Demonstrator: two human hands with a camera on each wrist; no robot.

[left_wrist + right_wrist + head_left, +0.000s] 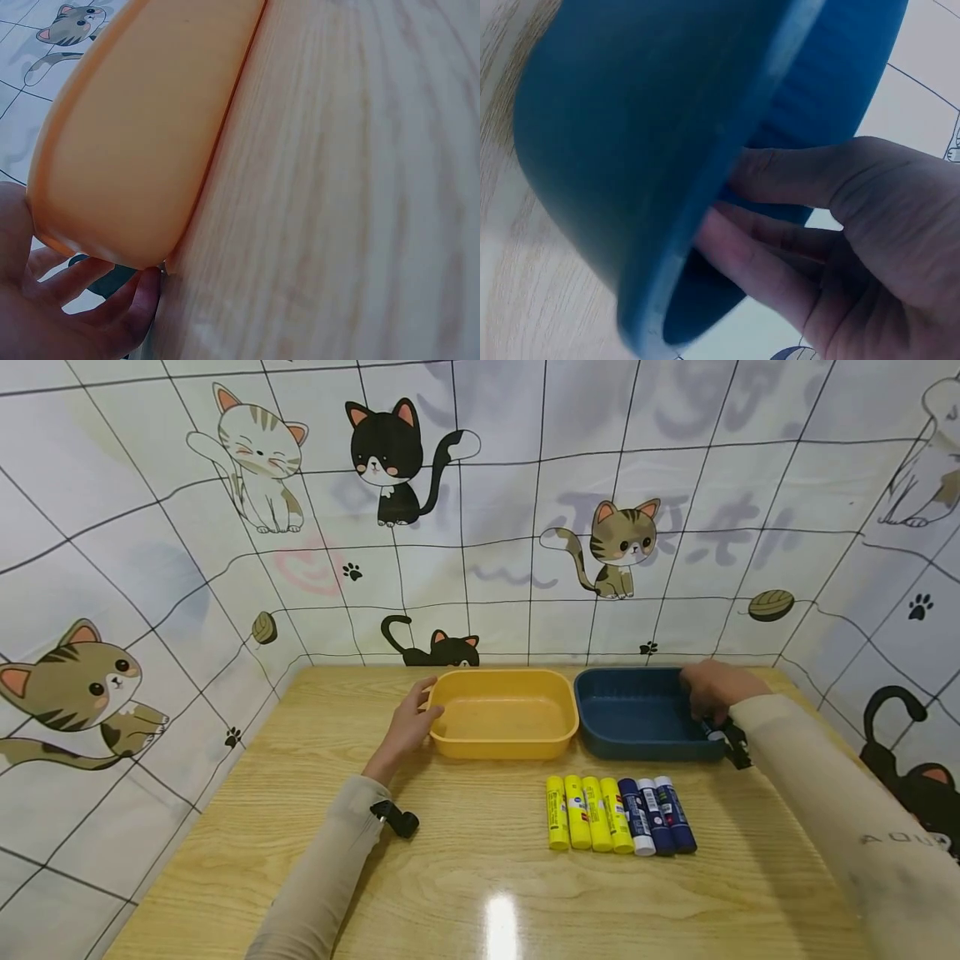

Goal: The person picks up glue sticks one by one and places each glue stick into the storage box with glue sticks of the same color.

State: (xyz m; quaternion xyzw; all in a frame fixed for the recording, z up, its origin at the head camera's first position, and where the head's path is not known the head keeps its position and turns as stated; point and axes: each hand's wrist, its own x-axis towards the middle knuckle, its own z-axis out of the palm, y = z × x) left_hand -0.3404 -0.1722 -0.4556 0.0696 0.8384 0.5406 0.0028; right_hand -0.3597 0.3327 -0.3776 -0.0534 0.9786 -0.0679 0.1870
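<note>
My left hand [408, 720] holds the left end of the yellow plastic basket [504, 749], thumb at the rim and fingers bent around the outer wall; the left wrist view shows the fingers [112, 304] at its end. On the right, my right hand [708, 689] reaches over the rim into the dark blue basket [648, 750]. In the right wrist view its thumb [780, 176] and fingers go inside, and the rim hides the fingertips. Whether they hold anything cannot be seen. In front lies a row of yellow glue sticks [596, 814] and three dark blue glue sticks [657, 817].
Both baskets stand side by side near the back edge of the wooden table [465, 868]. Behind and beside it hangs a white cloth [502, 510] with cat drawings. Small black cameras [401, 822] are strapped to the wrists.
</note>
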